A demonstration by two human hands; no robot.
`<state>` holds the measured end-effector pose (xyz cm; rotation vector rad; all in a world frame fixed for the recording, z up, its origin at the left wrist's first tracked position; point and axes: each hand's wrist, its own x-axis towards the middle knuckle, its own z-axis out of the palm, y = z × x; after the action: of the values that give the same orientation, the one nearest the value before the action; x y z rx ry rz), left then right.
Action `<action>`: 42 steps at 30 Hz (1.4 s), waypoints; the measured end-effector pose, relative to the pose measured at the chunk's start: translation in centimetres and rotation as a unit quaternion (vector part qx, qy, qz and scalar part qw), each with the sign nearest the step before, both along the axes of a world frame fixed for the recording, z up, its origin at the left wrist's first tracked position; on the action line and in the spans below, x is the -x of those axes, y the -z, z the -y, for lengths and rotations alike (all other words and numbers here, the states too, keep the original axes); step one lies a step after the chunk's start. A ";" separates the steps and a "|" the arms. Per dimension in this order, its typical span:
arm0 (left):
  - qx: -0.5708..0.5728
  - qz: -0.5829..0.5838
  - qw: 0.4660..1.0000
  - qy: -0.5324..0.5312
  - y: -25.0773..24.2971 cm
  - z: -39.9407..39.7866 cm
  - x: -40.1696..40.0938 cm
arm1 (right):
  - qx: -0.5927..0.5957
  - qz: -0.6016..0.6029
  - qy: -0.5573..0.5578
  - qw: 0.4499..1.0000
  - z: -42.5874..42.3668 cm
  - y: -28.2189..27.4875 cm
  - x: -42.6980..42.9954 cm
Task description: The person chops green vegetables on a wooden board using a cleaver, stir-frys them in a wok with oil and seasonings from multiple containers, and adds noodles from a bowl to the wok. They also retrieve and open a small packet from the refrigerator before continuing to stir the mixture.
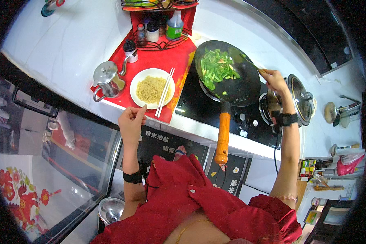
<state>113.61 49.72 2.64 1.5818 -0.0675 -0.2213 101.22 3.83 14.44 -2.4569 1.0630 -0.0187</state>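
My right hand (274,80) grips the handle of a spatula (250,62), which reaches into a black wok (247,88). Chopped green leafy vegetables (218,65) lie in the wok, with a few paler bits among them. Toward me points the wok's wooden handle (222,138), which neither hand touches. My left hand (131,122) is at the near rim of a white plate (136,98), fingers curled; whether it touches the rim cannot be made out. The plate bears yellowish, crumbly grain-like food (151,90). A pair of white chopsticks (165,93) rests across its right side.
The wok sits on a black glass cooktop (186,100). Right of it stands a lidded pot (299,97), close to my forearm. A metal oil pot (105,76) and a dark-capped jar (130,50) stand left on a red mat (152,59). Behind, a rack (161,45) holds bottles.
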 end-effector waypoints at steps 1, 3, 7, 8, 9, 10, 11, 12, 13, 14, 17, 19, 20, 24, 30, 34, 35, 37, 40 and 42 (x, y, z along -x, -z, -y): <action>-0.006 0.003 1.000 0.004 -0.2 0.1 0.1 | -0.029 0.033 0.012 0.999 -0.8 0.6 -0.9; -0.005 0.004 1.000 0.007 -0.1 0.3 0.2 | -0.014 0.036 -0.048 0.998 -3.2 0.7 -1.1; 0.015 0.002 1.000 0.020 -0.1 1.3 0.1 | 0.126 0.031 -0.290 0.948 -6.2 -0.4 2.9; 0.015 0.001 1.000 0.021 -0.1 1.3 0.1 | 0.141 0.007 -0.280 0.950 -7.5 -1.5 4.0; 0.016 0.007 0.999 0.028 0.0 1.5 0.1 | 0.158 -0.017 -0.266 0.951 -8.6 -2.5 5.2; 0.016 0.015 0.999 0.031 0.0 1.6 0.0 | 0.150 -0.031 -0.244 0.957 -10.0 -4.0 5.9; 0.016 0.014 0.999 0.031 0.0 1.6 0.0 | 0.143 -0.045 -0.220 0.964 -11.3 -5.5 6.8; 0.022 0.010 0.999 0.024 0.1 1.6 0.0 | 0.177 -0.049 -0.230 0.956 -11.9 -6.7 7.9; 0.028 0.007 0.999 0.017 0.1 1.6 0.0 | 0.160 -0.008 -0.237 0.958 -11.3 -6.9 9.2; 0.027 0.006 1.000 0.015 0.1 1.4 0.1 | 0.132 -0.034 -0.225 0.965 -11.6 -8.0 9.9; 0.015 0.000 1.000 0.011 -0.1 1.1 0.3 | 0.131 -0.044 -0.269 0.953 -10.3 -8.4 10.7; 0.016 0.010 0.999 0.029 -0.1 1.5 0.5 | 0.151 -0.033 -0.317 0.936 -8.5 -5.7 10.6; 0.016 0.008 0.999 0.034 0.0 1.7 0.6 | 0.135 0.002 -0.283 0.950 -7.2 -3.2 9.8; 0.013 0.010 0.999 0.039 -0.1 1.4 0.6 | 0.000 0.052 -0.132 0.990 -4.2 -0.3 9.1; -0.025 0.020 0.999 0.007 1.0 0.2 1.0 | -0.096 -0.002 -0.023 0.995 -1.2 -0.9 9.9; -0.023 0.013 1.000 0.016 0.1 0.6 1.0 | -0.263 0.046 -0.059 0.962 11.7 8.9 13.9; -0.042 0.016 0.999 0.003 0.0 0.0 1.1 | -0.415 0.086 0.011 0.906 9.7 9.5 10.9; -0.047 0.020 0.999 -0.011 0.1 -0.4 1.1 | -0.640 0.183 0.227 0.711 4.1 8.5 6.3; -0.050 0.047 0.998 -0.003 -0.6 -0.5 1.4 | -0.531 0.169 0.083 0.826 2.7 8.0 4.6; -0.046 0.049 0.998 0.001 -0.3 -0.4 1.3 | -0.327 0.135 0.038 0.934 -0.5 5.1 4.2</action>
<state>112.30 50.13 2.98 1.6838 -0.1373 -0.1494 97.00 4.34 9.31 -1.7531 0.8632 -0.0218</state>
